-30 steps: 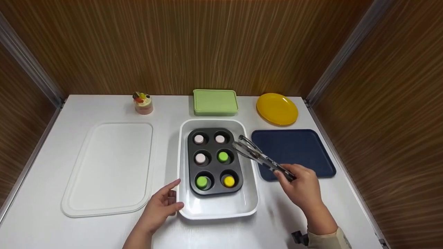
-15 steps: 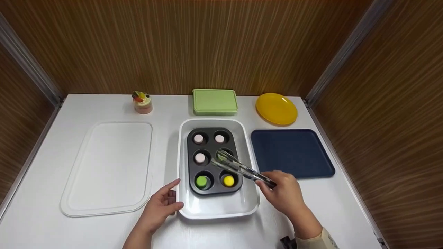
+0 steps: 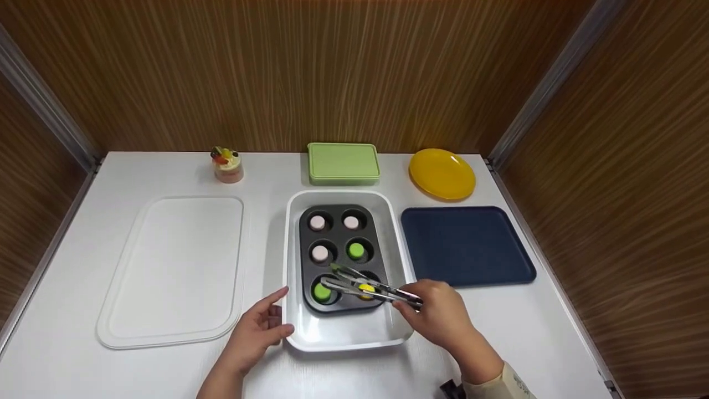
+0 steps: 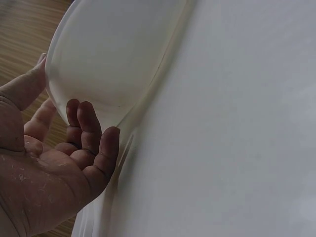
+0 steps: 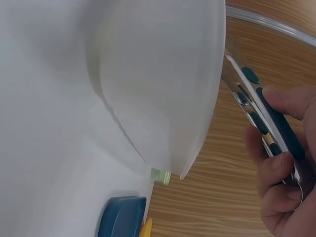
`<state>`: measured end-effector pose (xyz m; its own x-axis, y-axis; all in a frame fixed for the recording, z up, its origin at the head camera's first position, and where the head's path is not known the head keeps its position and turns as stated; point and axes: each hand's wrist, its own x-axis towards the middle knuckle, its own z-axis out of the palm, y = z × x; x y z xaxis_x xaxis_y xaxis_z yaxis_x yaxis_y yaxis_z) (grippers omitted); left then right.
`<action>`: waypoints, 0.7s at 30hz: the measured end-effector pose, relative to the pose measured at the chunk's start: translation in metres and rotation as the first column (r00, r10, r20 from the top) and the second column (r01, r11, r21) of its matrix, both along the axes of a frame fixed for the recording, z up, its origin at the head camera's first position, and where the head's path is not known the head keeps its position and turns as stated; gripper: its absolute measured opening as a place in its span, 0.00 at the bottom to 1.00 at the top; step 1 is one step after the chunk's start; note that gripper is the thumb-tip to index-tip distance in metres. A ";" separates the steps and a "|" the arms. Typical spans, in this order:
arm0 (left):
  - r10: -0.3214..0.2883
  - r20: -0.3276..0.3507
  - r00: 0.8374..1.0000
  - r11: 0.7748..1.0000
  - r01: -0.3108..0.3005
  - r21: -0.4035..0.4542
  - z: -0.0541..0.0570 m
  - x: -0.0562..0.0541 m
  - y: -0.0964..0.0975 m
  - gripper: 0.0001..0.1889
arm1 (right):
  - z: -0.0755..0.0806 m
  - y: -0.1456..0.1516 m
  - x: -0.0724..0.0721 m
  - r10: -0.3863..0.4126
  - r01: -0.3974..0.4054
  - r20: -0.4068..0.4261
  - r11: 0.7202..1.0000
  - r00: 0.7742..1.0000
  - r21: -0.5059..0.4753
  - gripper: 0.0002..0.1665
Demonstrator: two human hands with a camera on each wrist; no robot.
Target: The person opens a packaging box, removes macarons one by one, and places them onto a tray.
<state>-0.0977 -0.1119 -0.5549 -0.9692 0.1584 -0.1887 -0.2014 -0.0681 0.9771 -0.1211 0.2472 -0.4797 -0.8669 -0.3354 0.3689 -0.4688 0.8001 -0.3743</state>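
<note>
My right hand (image 3: 437, 316) grips metal tongs (image 3: 382, 292) with dark handle grips (image 5: 281, 123), near the white tub's right wall. The tongs reach over the black muffin tin (image 3: 339, 263), their tips apart by the near-left cup, which holds a green cylinder (image 3: 322, 292). Their arms partly cover a yellow cylinder (image 3: 366, 289). Another green cylinder (image 3: 356, 251) and three pale pink ones, including this pink cylinder (image 3: 319, 254), sit in other cups. The tin lies inside the white tub (image 3: 349, 335). My left hand (image 3: 256, 328) rests thumb and forefinger on its left rim, other fingers bent below.
A white lid (image 3: 177, 266) lies left of the tub. Behind stand a fruit-topped dessert cup (image 3: 228, 166) and a green lidded box (image 3: 344, 163). At right are a yellow plate (image 3: 442, 174) and a navy tray (image 3: 468, 246). Wood-grain panels (image 3: 288, 77) enclose the white table.
My right hand has carried the tongs left and toward me, from the tub's right rim across the middle row to the near row of cups. The left hand has stayed on the rim.
</note>
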 end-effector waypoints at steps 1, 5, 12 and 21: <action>0.000 0.001 1.000 1.000 0.000 0.001 0.000 0.000 0.000 0.42 | 0.000 -0.001 0.000 -0.001 0.001 0.014 1.000 1.000 0.009 0.08; -0.003 -0.002 1.000 1.000 0.003 0.010 -0.001 0.000 0.000 0.42 | 0.000 -0.005 0.000 0.001 -0.004 0.057 0.999 0.998 0.041 0.07; -0.013 -0.019 1.000 0.999 0.013 0.036 -0.001 0.001 0.000 0.43 | -0.001 -0.009 -0.002 0.032 -0.036 0.055 0.995 0.998 0.092 0.07; -0.020 -0.042 0.999 0.999 0.022 0.041 -0.002 0.002 0.000 0.42 | 0.003 -0.016 -0.005 0.030 -0.041 0.090 0.992 0.996 0.118 0.07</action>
<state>-0.0958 -0.1119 -0.5570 -0.9725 0.1855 -0.1409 -0.1621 -0.1048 0.9812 -0.1259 0.2312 -0.4768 -0.8808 -0.4035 0.2476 -0.4673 0.8250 -0.3178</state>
